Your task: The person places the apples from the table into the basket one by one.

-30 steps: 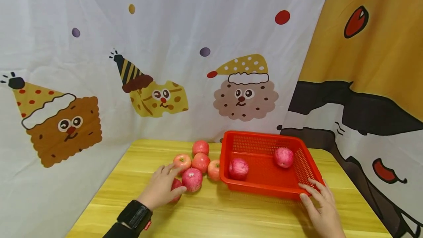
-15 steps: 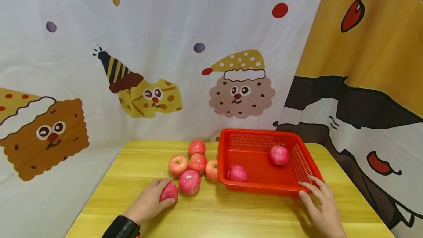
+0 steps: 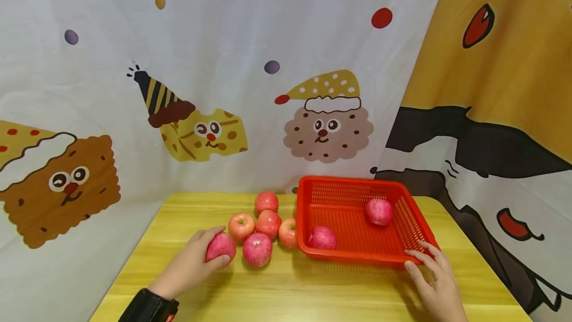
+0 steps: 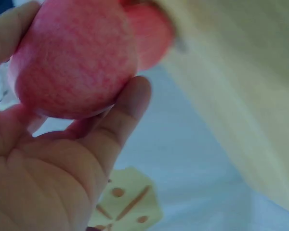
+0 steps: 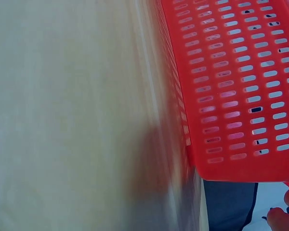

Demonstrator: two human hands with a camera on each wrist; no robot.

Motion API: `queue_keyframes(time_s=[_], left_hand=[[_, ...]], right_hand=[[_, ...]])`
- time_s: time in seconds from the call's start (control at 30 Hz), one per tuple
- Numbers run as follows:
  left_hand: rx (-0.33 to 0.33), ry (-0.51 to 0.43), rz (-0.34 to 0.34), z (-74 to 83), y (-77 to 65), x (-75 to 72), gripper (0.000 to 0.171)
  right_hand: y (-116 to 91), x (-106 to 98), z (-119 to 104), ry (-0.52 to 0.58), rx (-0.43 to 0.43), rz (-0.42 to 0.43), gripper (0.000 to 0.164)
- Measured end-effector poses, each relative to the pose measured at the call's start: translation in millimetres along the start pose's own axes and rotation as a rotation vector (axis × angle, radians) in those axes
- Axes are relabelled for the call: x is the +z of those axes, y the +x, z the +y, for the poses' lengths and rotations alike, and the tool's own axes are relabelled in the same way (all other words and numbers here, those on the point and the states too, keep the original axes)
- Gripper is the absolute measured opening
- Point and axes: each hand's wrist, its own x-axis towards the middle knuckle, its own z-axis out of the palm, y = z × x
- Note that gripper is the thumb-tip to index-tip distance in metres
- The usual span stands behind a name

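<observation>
Apple (image 3: 222, 248) in my left hand (image 3: 189, 266), right hand (image 3: 435, 277) at the red basket (image 3: 357, 257)

Closest to me, a black band (image 3: 149, 306) wraps my left wrist. My left fingers and thumb curl round the apple; whether it is clear of the bench (image 3: 290, 294) I cannot tell. Off to the other side, my right hand rests at the basket's near right corner, fingers over the rim, thumb just outside; I cannot tell whether they pinch it. Just beside my held apple sits a deep pink apple (image 3: 257, 250). Past that are a paler apple (image 3: 242, 227), a red apple (image 3: 268, 223), another pale one (image 3: 287, 233) against or just beside the basket's left side, and a rear apple (image 3: 266, 203). Inside the basket, a streaked apple (image 3: 322, 238) lies front left and a second apple (image 3: 379, 211) back right. Behind everything hangs white cloth (image 3: 223, 19) printed with cartoon food.
</observation>
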Motion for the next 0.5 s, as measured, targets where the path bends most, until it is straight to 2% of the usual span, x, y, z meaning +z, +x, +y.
queue_keyframes(time_s=[0.1,0.2,0.37,0.5], left_hand=[[0.067,-0.042,0.04,22.6,7.6,-6.0,0.075],[0.15,-0.082,0.068,48.9,22.4,-1.7,0.076],[0.226,-0.148,0.071,98.1,55.1,15.7,0.074],[0.27,-0.126,0.057,133.3,86.0,38.7,0.073]], right_hand=[[-4,-2,0,0.008,0.053,-0.02,0.021],[-6,-3,0,0.017,0.074,-0.018,0.021],[-2,-1,3,0.018,0.02,0.017,0.022],[1,2,6,0.041,-0.032,0.025,0.023]])
